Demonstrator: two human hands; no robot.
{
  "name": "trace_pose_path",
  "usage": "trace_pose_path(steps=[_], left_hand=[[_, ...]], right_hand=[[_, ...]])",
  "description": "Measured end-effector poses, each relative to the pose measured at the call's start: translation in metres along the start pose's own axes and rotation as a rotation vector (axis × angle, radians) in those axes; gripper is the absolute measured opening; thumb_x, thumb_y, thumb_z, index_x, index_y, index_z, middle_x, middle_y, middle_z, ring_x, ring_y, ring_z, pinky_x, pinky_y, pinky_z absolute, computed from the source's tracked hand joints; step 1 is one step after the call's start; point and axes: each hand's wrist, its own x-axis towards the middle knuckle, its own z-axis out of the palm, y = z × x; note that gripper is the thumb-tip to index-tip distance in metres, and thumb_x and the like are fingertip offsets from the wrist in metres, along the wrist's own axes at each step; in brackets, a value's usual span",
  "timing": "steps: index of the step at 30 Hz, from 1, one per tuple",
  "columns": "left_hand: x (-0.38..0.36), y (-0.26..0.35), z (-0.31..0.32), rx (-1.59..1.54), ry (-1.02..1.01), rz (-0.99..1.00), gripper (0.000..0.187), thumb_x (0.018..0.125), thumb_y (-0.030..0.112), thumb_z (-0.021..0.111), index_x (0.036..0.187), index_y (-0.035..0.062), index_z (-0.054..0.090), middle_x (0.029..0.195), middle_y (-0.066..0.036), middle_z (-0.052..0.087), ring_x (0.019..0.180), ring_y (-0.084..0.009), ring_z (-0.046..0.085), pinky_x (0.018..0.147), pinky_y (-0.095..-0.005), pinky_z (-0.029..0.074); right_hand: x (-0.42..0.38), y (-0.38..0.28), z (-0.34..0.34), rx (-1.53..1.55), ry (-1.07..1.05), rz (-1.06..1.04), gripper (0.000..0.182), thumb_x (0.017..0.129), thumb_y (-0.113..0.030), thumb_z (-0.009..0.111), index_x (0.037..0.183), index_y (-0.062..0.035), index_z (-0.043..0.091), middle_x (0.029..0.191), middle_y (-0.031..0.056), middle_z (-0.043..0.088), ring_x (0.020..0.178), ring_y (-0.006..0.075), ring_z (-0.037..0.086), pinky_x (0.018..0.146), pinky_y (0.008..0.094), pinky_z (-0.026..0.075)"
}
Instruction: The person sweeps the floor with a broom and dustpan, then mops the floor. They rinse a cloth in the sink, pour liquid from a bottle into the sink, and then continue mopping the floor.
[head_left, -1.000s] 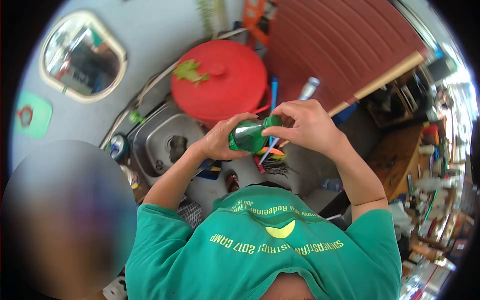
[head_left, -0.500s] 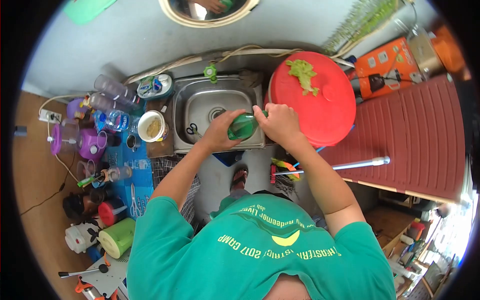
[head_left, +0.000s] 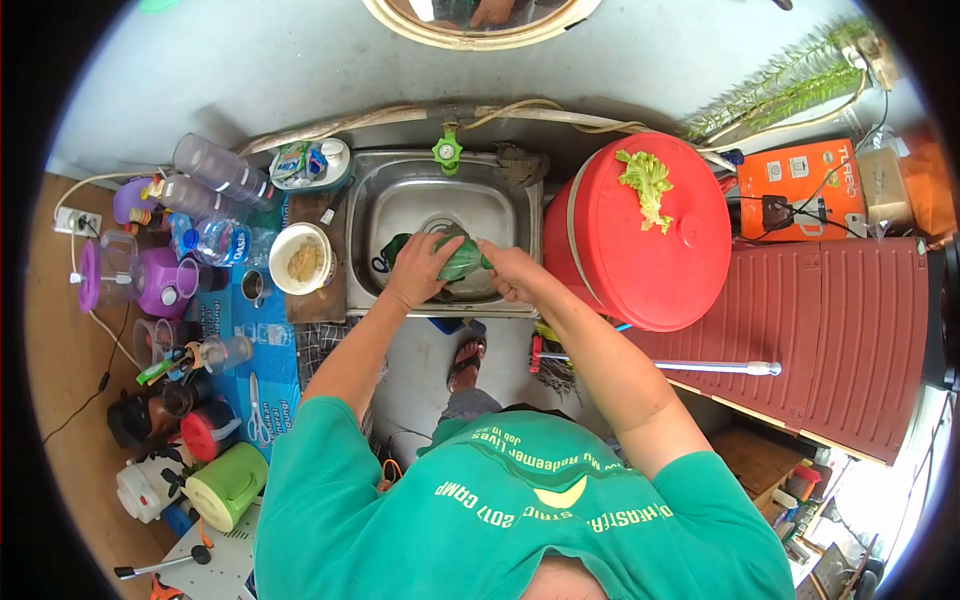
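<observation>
A green, see-through plastic bottle [head_left: 464, 262] lies sideways over the steel sink [head_left: 360, 205]. My left hand [head_left: 421, 268] is wrapped around its body, and dark green plastic also shows beyond those fingers. At the bottle's narrow right end, my right hand [head_left: 515, 272] has its fingers closed; exactly what they pinch is partly hidden. Scissors [head_left: 380, 264] lie in the sink to the left of the bottle, with only their dark handle loops showing. The green tap [head_left: 447, 150] is at the back of the sink.
A red lidded drum [head_left: 640, 270] with a leafy vegetable [head_left: 646, 186] on its lid stands right of the sink. To the left are a white tub [head_left: 302, 258], a water bottle [head_left: 222, 242] and a purple blender [head_left: 165, 280]. A mop handle [head_left: 690, 367] crosses low right.
Both hands and the bottle have moved further over the sink basin. My right hand has drawn lower along the bottle's right end. The head view has shifted slightly.
</observation>
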Motion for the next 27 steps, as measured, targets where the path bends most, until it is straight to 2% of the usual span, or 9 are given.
trace_pose_path(steps=[1, 3, 7, 10, 14, 16, 20, 22, 27], left_hand=[[-0.001, -0.006, 0.001, 0.003, -0.019, 0.013, 0.091, 0.047, 0.004, 0.082, 0.131, 0.0161, 0.052, 0.112, -0.012, 0.056, 0.099, -0.0334, 0.057, 0.086, -0.0432, 0.049], [-0.002, -0.017, 0.003, 0.009, 0.003, 0.031, 0.091, 0.045, 0.004, 0.082, 0.130, 0.0148, 0.052, 0.111, -0.012, 0.056, 0.099, -0.0335, 0.056, 0.087, -0.0430, 0.049], [-0.005, -0.055, 0.021, -0.009, -0.017, -0.007, 0.092, 0.046, 0.003, 0.083, 0.131, 0.0135, 0.049, 0.116, -0.014, 0.056, 0.105, -0.0367, 0.055, 0.090, -0.0449, 0.048], [-0.008, -0.089, 0.045, -0.093, 0.245, -0.392, 0.082, 0.058, 0.002, 0.082, 0.132, 0.0089, 0.047, 0.124, -0.016, 0.058, 0.114, -0.0361, 0.056, 0.097, -0.0407, 0.046], [-0.015, -0.122, 0.064, -0.108, 0.418, -0.780, 0.080, 0.064, 0.006, 0.081, 0.135, 0.0054, 0.044, 0.129, -0.017, 0.055, 0.120, -0.0354, 0.052, 0.103, -0.0402, 0.042], [-0.027, -0.124, 0.071, -0.124, 0.495, -0.869, 0.080, 0.065, 0.009, 0.081, 0.136, 0.0050, 0.043, 0.129, -0.018, 0.055, 0.121, -0.0358, 0.052, 0.104, -0.0401, 0.042], [-0.046, -0.118, 0.068, -0.133, 0.560, -0.959, 0.093, 0.068, 0.017, 0.082, 0.144, 0.0023, 0.030, 0.136, -0.025, 0.048, 0.124, -0.0398, 0.049, 0.105, -0.0423, 0.039], [-0.058, -0.115, 0.070, -0.128, 0.527, -0.976, 0.108, 0.070, 0.021, 0.082, 0.151, -0.0005, 0.013, 0.143, -0.030, 0.041, 0.124, -0.0442, 0.048, 0.107, -0.0450, 0.037], [-0.062, -0.042, 0.080, 0.024, 0.604, -1.056, 0.078, 0.075, 0.017, 0.078, 0.138, -0.0059, 0.037, 0.128, -0.028, 0.053, 0.115, -0.0383, 0.056, 0.098, -0.0414, 0.045]], right_hand=[[0.000, -0.002, 0.004, 0.234, -0.117, 0.137, 0.055, 0.089, -0.060, 0.056, 0.065, -0.0134, 0.040, 0.051, -0.0069, 0.030, 0.037, 0.0057, 0.024, 0.035, 0.0228, 0.020], [0.029, 0.008, 0.006, 0.379, -0.257, 0.219, 0.056, 0.088, -0.064, 0.056, 0.068, -0.0144, 0.040, 0.051, -0.0080, 0.028, 0.037, 0.0042, 0.023, 0.035, 0.0196, 0.019], [0.040, 0.004, 0.025, 0.737, -0.377, 0.300, 0.057, 0.087, -0.065, 0.058, 0.070, -0.0120, 0.044, 0.055, -0.0052, 0.036, 0.039, 0.0060, 0.030, 0.036, 0.0192, 0.025], [0.047, -0.007, 0.029, 0.685, -0.276, 0.118, 0.051, 0.087, -0.058, 0.062, 0.075, -0.0094, 0.053, 0.060, -0.0018, 0.047, 0.045, 0.0116, 0.045, 0.042, 0.0236, 0.039], [0.069, -0.040, 0.016, -0.215, 0.438, -0.974, 0.038, 0.085, -0.037, 0.069, 0.094, -0.0002, 0.062, 0.076, 0.0107, 0.065, 0.070, 0.0233, 0.063, 0.069, 0.0354, 0.053], [0.072, -0.071, 0.012, -0.409, 0.763, -1.218, 0.041, 0.080, -0.036, 0.072, 0.096, 0.0003, 0.062, 0.082, 0.0142, 0.068, 0.076, 0.0297, 0.066, 0.074, 0.0381, 0.053], [0.054, -0.125, 0.022, -0.652, 0.782, -1.172, 0.045, 0.077, -0.039, 0.074, 0.098, -0.0002, 0.063, 0.084, 0.0174, 0.069, 0.081, 0.0362, 0.067, 0.076, 0.0424, 0.054], [0.052, -0.144, 0.025, -0.943, 0.662, -0.815, 0.045, 0.075, -0.038, 0.074, 0.097, 0.0000, 0.064, 0.083, 0.0192, 0.068, 0.084, 0.0396, 0.066, 0.077, 0.0461, 0.053], [0.070, -0.163, 0.007, -1.175, 0.480, -1.047, 0.038, 0.073, -0.031, 0.073, 0.094, 0.0007, 0.066, 0.082, 0.0215, 0.067, 0.083, 0.0397, 0.066, 0.078, 0.0464, 0.053]])
